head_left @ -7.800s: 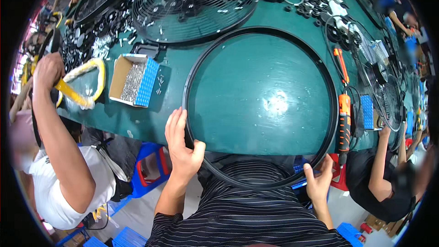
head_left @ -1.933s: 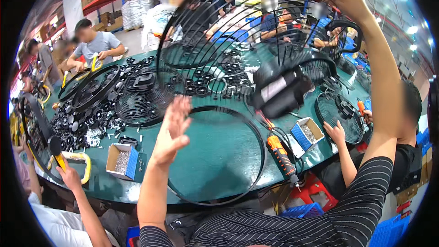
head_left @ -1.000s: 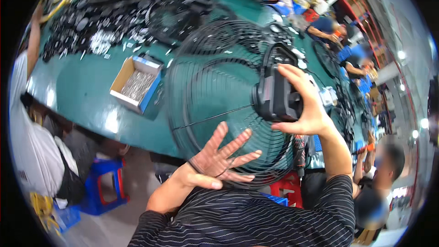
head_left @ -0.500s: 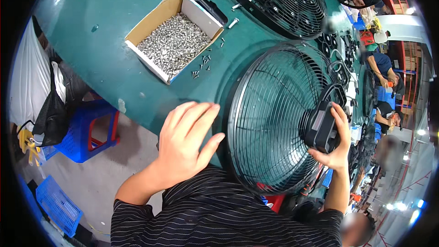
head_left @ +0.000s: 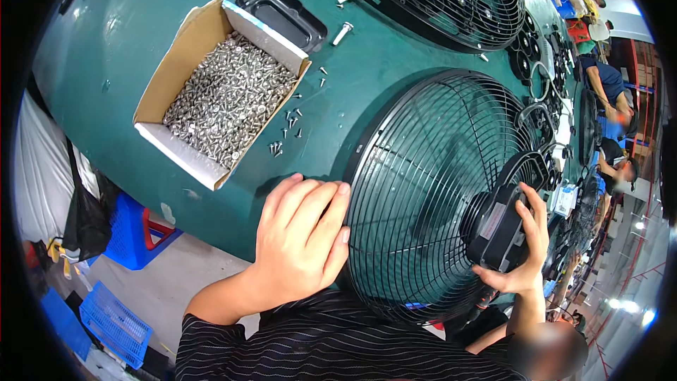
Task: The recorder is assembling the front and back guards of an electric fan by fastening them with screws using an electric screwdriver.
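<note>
Fan [head_left: 423, 197] at the near edge of the table [head_left: 106, 113] could tip if its motor housing [head_left: 499, 224] slipped from the right hand [head_left: 529, 261] grasping it, since the left hand [head_left: 300, 243], fingers half curled, sits beside the rim [head_left: 362, 147], contact unclear.

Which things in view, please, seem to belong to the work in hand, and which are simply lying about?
In hand, it seems:
Black wire fan guard
Black housing at its hub, gripped by the right hand
The left hand is close beside the guard, contact unclear.

Apparently lying about:
Open box of screws
Loose screws
Black plastic shell
Another fan guard
Blue stool
</note>
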{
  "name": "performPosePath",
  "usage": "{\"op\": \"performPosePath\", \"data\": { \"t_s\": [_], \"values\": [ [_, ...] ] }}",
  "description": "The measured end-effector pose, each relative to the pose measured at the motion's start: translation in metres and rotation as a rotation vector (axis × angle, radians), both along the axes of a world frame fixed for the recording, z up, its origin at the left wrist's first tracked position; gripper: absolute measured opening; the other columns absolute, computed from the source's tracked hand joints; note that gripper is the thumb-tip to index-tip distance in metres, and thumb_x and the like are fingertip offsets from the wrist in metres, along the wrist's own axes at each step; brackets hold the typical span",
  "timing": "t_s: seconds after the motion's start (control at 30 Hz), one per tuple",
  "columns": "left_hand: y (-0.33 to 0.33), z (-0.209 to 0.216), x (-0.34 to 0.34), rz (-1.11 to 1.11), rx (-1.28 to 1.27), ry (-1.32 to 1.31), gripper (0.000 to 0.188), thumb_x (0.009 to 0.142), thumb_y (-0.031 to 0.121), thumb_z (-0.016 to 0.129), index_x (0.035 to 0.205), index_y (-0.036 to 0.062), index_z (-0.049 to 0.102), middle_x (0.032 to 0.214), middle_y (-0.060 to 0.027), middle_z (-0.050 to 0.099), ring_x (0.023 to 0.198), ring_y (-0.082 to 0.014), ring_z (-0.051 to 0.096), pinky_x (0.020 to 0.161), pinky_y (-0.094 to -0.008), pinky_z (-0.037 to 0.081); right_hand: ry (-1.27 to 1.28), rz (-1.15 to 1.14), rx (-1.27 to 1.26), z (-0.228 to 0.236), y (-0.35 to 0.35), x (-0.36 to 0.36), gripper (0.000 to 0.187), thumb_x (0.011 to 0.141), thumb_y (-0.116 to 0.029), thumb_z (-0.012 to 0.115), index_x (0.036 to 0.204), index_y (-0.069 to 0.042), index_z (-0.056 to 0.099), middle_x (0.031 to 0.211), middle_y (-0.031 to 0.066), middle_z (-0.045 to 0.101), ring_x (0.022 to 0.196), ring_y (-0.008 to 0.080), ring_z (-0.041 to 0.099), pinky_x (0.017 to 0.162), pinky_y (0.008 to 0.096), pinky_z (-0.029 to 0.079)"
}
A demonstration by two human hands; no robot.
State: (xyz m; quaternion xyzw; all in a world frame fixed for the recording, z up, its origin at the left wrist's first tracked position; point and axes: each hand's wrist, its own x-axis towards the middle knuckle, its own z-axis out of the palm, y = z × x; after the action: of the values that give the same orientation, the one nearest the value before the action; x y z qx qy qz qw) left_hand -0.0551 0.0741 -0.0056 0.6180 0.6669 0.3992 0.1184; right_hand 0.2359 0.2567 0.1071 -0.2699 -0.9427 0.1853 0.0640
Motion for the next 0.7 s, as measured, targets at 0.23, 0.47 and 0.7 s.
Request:
{"op": "performPosePath", "data": {
  "t_s": [0.23,0.47,0.7],
  "values": [
    [0.0011,-0.0007,-0.0007,-0.021,-0.03,0.017,0.048,0.071,0.013,0.066,0.114,-0.0087,0.065,0.111,-0.0196,0.063,0.103,-0.0363,0.058,0.095,-0.0538,0.045,-0.019,-0.012,-0.005,-0.0008,0.0035,0.002,0.101,0.046,-0.033,0.089,0.135,-0.004,0.051,0.136,0.037,0.045,0.122,0.0493,0.051,0.1,0.0565,0.04],
    [0.0015,0.001,-0.0004,-0.032,-0.029,0.032,0.045,0.072,0.014,0.065,0.111,-0.0084,0.065,0.11,-0.02,0.066,0.1,-0.0358,0.06,0.094,-0.0533,0.045,0.005,0.02,-0.013,-0.0009,0.0064,0.0021,0.1,0.045,-0.032,0.089,0.134,-0.004,0.052,0.135,0.0362,0.046,0.122,0.0487,0.051,0.099,0.0567,0.04],
    [0.0008,0.0015,0.0003,-0.028,-0.019,0.043,0.044,0.073,0.014,0.065,0.111,-0.0082,0.065,0.11,-0.0198,0.066,0.1,-0.0356,0.06,0.095,-0.0526,0.045,-0.033,0.027,-0.013,0.0005,0.0085,0.0052,0.101,0.049,-0.038,0.088,0.137,-0.004,0.051,0.138,0.0369,0.043,0.125,0.0496,0.048,0.102,0.0578,0.037]
  ]
}}
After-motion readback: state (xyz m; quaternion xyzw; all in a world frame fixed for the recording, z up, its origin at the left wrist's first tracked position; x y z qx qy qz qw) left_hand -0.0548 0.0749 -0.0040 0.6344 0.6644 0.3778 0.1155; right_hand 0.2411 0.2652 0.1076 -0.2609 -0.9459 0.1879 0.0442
